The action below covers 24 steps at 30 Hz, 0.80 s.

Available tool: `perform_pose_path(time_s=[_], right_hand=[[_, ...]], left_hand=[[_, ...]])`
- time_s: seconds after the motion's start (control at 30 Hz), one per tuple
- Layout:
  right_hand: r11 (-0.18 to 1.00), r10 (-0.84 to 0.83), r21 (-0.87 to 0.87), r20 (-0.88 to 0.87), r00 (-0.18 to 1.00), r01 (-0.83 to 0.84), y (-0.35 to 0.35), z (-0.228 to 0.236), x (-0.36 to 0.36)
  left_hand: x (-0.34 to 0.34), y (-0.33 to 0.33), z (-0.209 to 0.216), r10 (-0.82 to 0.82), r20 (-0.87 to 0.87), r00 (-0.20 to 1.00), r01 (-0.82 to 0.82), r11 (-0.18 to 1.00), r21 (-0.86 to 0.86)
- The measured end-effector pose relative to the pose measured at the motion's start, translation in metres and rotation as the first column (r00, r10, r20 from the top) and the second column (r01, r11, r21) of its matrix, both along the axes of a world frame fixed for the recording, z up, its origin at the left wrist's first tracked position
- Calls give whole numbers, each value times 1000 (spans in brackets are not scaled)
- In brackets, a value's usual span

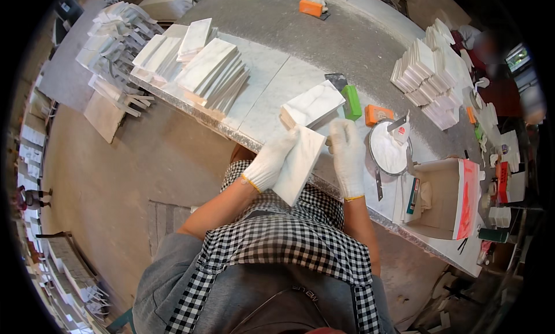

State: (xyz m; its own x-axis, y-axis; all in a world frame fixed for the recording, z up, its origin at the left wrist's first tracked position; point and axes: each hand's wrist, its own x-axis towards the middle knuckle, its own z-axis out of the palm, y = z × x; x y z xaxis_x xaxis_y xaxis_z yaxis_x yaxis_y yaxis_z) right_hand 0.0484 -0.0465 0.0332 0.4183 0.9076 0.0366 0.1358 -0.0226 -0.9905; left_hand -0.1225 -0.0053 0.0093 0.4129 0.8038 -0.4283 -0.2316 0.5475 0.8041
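My left hand (269, 163), in a white knit glove, grips a white marble tile (299, 167) by its left side, holding it tilted in front of my apron at the table's edge. My right hand (348, 158), gloved too, is just right of the tile with its fingers curled. Something small and dark shows at its fingertips, too small to name. Beyond the hands lies a short stack of marble tiles (315, 104) on the table. Next to it are a green block (351, 102) and an orange block (378, 115).
Right of my hands stands a round container of white material (388, 151) with a blade across its rim. An open cardboard box (467, 198) is farther right. Leaning tile stacks (211, 74) stand at the left, more tiles (425, 68) at the far right, near another person.
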Motion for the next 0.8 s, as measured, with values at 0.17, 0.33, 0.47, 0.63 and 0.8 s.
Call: perform_pose_path(time_s=[0.17,0.33,0.47,0.63,0.8], right_hand=[[995,92,91,-538,838,-51,-25,-15,25],[987,129,152,-582,803,-48,-43,-30,29],[993,85,121,-633,769,-10,-43,-25,19],[995,99,29,-466,879,-97,-52,-32,13],[999,35,-17,-474,880,-48,-61,-46,7]], left_hand=[[-49,46,59,84,-521,849,208,854,476],[-116,141,93,330,-456,827,79,734,675],[-164,222,112,465,-731,499,296,702,648],[-165,255,107,469,-858,209,478,717,508],[-155,262,106,380,-871,312,463,740,488]])
